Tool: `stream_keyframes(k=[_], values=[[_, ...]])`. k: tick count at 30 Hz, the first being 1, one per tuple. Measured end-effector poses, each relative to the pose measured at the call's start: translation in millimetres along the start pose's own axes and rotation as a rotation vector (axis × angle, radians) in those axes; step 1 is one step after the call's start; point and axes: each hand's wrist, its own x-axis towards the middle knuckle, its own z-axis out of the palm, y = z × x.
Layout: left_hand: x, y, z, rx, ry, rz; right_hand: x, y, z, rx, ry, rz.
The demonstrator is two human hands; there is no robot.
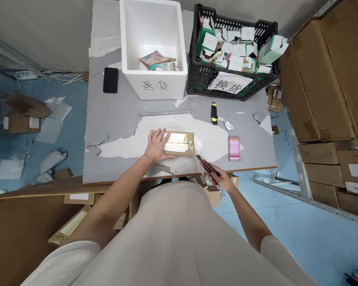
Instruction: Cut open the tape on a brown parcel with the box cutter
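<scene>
A small brown cardboard box with a white label and clear tape lies flat near the table's front edge. My left hand rests on its left end, fingers spread and pressing down. My right hand is wrapped round a red and black utility knife. The knife's tip points at the box's lower right corner; whether it touches the cardboard cannot be made out. A black and yellow cutter lies beyond, beside a crumpled white scrap.
On the grey table stand a white foam box and a black crate full of small cartons. A black phone lies at left, a pink item at right. Large cartons are stacked at right.
</scene>
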Motion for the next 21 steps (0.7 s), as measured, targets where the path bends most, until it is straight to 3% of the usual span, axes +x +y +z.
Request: stream_keyframes(k=[5,8,11,14,17,21], values=[[-0.7,-15.6,-4.8,-0.204,0.034,-0.037,37.6,-12.6,45.2,0.281,0.338,-0.126],[-1.6,-26.6,-6.8,-0.250,0.150,-0.145,62.0,-21.8,76.9,0.423,0.370,-0.099],[-4.1,-36.5,-5.8,-0.380,0.190,-0.357,74.0,-27.4,95.0,0.519,0.356,-0.058],[-9.7,-43.6,-1.9,-0.650,0.171,-0.514,83.5,-34.5,95.1,0.547,0.382,-0.078],[-20.0,-45.0,2.5,-0.829,0.246,-0.645,104.5,-51.7,82.1,0.536,0.391,-0.131],[-40.7,-29.3,11.7,-0.932,0.226,-0.745,149.8,-89.9,61.0,0.380,0.381,-0.167]])
